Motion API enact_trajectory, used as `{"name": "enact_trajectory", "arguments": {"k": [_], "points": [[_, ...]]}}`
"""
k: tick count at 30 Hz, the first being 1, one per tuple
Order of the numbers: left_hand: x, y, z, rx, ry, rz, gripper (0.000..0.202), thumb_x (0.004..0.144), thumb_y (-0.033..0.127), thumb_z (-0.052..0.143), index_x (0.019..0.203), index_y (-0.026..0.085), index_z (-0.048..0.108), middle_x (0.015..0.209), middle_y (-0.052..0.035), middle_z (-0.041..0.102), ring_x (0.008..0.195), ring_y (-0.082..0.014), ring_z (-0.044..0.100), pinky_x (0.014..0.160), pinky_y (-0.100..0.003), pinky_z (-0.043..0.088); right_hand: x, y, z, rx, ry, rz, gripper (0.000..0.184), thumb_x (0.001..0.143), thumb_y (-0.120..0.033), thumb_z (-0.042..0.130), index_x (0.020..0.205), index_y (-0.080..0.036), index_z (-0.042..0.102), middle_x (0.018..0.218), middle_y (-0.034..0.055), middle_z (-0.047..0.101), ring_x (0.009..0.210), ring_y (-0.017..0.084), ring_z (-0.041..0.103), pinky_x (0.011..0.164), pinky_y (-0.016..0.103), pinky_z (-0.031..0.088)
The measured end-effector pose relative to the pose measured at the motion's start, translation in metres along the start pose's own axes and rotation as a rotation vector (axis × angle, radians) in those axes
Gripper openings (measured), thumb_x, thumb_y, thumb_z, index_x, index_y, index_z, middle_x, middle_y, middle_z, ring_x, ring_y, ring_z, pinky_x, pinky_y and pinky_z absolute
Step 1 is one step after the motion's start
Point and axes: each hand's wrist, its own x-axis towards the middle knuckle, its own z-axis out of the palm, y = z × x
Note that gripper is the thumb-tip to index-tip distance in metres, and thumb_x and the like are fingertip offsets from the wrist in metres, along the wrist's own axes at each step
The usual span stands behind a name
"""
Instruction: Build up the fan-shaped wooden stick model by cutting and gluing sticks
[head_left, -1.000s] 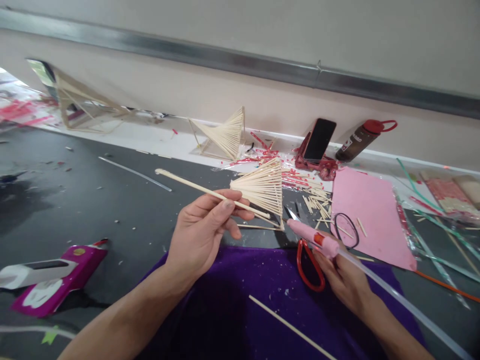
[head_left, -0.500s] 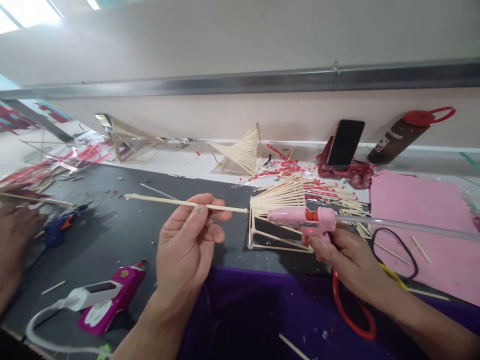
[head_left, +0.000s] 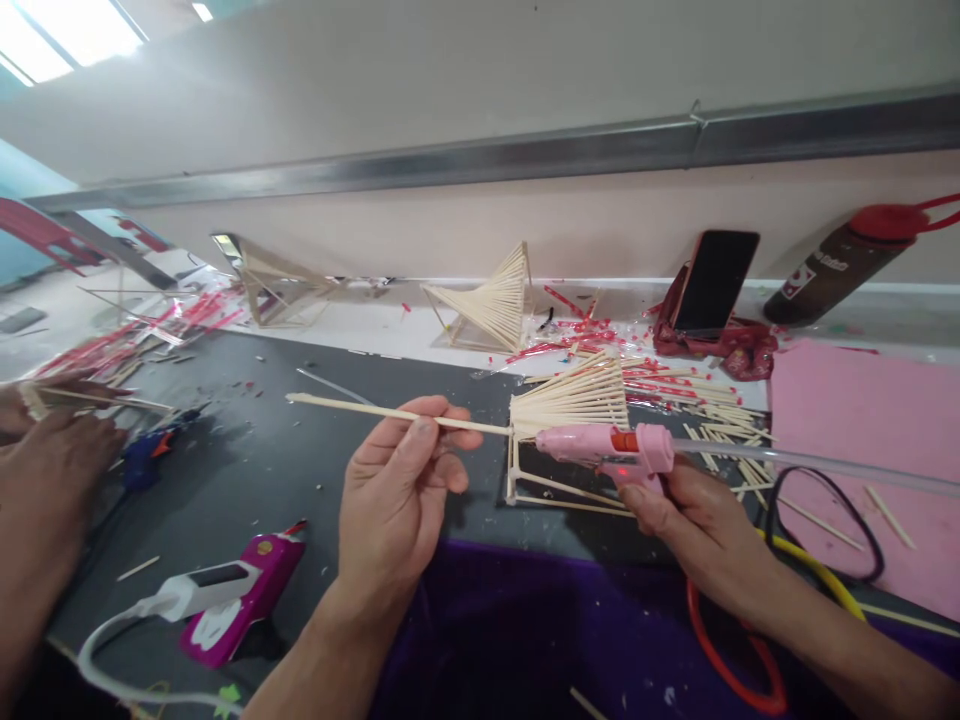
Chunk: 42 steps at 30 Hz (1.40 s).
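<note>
My left hand [head_left: 405, 490] pinches a thin wooden stick [head_left: 352, 406] between thumb and fingers, holding it nearly level. The stick's right end is close to the nozzle of a pink glue gun [head_left: 577, 441]; whether they touch I cannot tell. My right hand [head_left: 697, 520] is wrapped round the glue gun's handle, and a long clear glue stick [head_left: 810, 460] juts from its back. Behind the nozzle stands a stick frame [head_left: 570, 395] with a fan of sticks on its upper side, partly hidden by the gun. A finished-looking twisted stick model [head_left: 495, 300] stands farther back.
Loose sticks and red-white wrappers [head_left: 675, 385] lie at the right, beside pink sheets [head_left: 862, 400]. A phone [head_left: 716, 280] and a bottle [head_left: 847, 265] stand behind. A magenta box with a white plug [head_left: 244, 600] sits front left. Another person's hands [head_left: 56, 460] work near a blue glue gun [head_left: 146, 458].
The view has shifted, so most things sit a little farther right. Both my hands keep the same grips, with the stick's end and the nozzle still close together.
</note>
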Motion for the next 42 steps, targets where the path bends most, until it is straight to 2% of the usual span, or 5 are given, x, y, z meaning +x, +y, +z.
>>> {"name": "enact_trajectory", "arguments": {"k": [18, 23, 28, 37, 42], "points": [[-0.002, -0.001, 0.001, -0.008, -0.006, -0.016, 0.011, 0.076, 0.022, 0.067, 0.085, 0.018, 0.070, 0.076, -0.0024, 0.070, 0.063, -0.0112, 0.066, 0.040, -0.010, 0.048, 0.000, 0.005, 0.004, 0.011, -0.031, 0.020, 0.034, 0.093, -0.039, 0.040, 0.070, -0.018, 0.053, 0.063, -0.0004, 0.050, 0.058, 0.013, 0.049, 0.054, 0.025, 0.037], [-0.002, 0.000, 0.003, -0.003, 0.009, -0.037, 0.011, 0.074, 0.023, 0.069, 0.083, 0.018, 0.070, 0.076, -0.0031, 0.070, 0.062, -0.0115, 0.066, 0.040, -0.011, 0.048, 0.000, 0.004, 0.004, 0.015, -0.035, 0.017, 0.031, 0.093, -0.040, 0.039, 0.080, -0.018, 0.057, 0.063, -0.0008, 0.051, 0.056, 0.013, 0.049, 0.053, 0.025, 0.037], [-0.003, 0.001, 0.004, 0.010, 0.014, -0.045, 0.011, 0.074, 0.024, 0.069, 0.083, 0.018, 0.070, 0.076, -0.0034, 0.070, 0.063, -0.0121, 0.067, 0.040, -0.011, 0.047, -0.002, 0.004, 0.003, -0.005, -0.026, 0.028, 0.035, 0.092, -0.040, 0.040, 0.068, -0.018, 0.052, 0.061, -0.0005, 0.051, 0.056, 0.013, 0.050, 0.052, 0.025, 0.037], [-0.003, 0.000, 0.003, 0.003, 0.018, -0.049, 0.011, 0.073, 0.023, 0.070, 0.083, 0.017, 0.070, 0.075, -0.0036, 0.070, 0.062, -0.0121, 0.066, 0.040, -0.012, 0.047, -0.002, 0.005, 0.004, -0.010, -0.032, 0.011, 0.034, 0.093, -0.039, 0.040, 0.070, -0.018, 0.055, 0.061, -0.0005, 0.051, 0.055, 0.013, 0.049, 0.051, 0.024, 0.038], [-0.004, 0.001, 0.004, 0.009, 0.017, -0.041, 0.012, 0.072, 0.023, 0.070, 0.082, 0.017, 0.069, 0.076, -0.0042, 0.070, 0.062, -0.0123, 0.066, 0.039, -0.011, 0.045, -0.018, 0.008, -0.010, -0.003, 0.001, 0.098, 0.036, 0.090, -0.043, 0.044, 0.064, -0.018, 0.053, 0.057, -0.0011, 0.049, 0.050, 0.013, 0.046, 0.047, 0.024, 0.035]]}}
